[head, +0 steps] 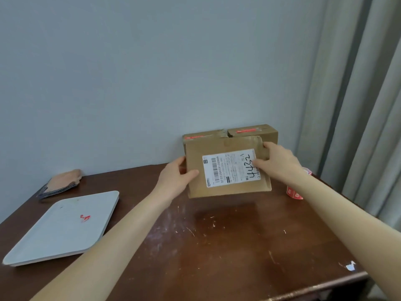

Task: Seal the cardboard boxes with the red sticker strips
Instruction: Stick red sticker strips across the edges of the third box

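Holds box (pixel 227 168) w/ label off table (pixel 217 246), gripped at side edges by left hand (pixel 175 179) & right hand (pixel 280 161), thumbs on front. Sticker roll (pixel 294 193) right, tray (pixel 54 235) left.

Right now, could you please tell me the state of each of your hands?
Left hand: gripping the labelled box at its left edge.
Right hand: gripping the same box's right edge.

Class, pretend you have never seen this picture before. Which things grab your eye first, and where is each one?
First, the cardboard box with its white label marked 4432, gripped at its edges by the left hand and right hand above the brown table. Next, the red strips on the boxes behind it by the wall, and the pale tray holding a red scrap at left.
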Motion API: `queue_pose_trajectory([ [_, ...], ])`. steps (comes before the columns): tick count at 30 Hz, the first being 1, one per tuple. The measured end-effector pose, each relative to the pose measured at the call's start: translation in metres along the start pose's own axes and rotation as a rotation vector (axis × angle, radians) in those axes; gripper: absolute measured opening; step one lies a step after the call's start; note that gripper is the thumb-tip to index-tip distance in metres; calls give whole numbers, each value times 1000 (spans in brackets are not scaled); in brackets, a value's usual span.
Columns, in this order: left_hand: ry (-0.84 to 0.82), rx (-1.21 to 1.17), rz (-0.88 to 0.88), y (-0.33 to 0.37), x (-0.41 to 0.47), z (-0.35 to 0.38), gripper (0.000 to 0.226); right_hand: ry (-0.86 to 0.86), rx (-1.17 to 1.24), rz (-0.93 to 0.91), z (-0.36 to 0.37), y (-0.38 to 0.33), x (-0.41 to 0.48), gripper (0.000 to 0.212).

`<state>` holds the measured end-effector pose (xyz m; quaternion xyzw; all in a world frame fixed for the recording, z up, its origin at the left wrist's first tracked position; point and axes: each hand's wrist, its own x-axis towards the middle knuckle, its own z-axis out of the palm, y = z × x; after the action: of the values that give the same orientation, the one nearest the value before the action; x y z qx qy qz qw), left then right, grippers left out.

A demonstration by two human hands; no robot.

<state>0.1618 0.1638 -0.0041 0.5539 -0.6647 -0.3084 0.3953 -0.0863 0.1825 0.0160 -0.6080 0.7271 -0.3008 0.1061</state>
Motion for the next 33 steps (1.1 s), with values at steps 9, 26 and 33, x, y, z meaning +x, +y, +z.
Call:
queue_pose_trajectory([
  [9, 58, -224, 9, 29, 7, -11, 51, 114, 351, 98, -21, -15, 16, 35],
  [26, 135, -340, -176, 24, 31, -17, 41, -218, 828, 78, -11, -4, 27, 56],
  [33, 31, -341, -131, 29, 38, -14, 36, -106, 733, 105, -8, -8, 37, 28],
])
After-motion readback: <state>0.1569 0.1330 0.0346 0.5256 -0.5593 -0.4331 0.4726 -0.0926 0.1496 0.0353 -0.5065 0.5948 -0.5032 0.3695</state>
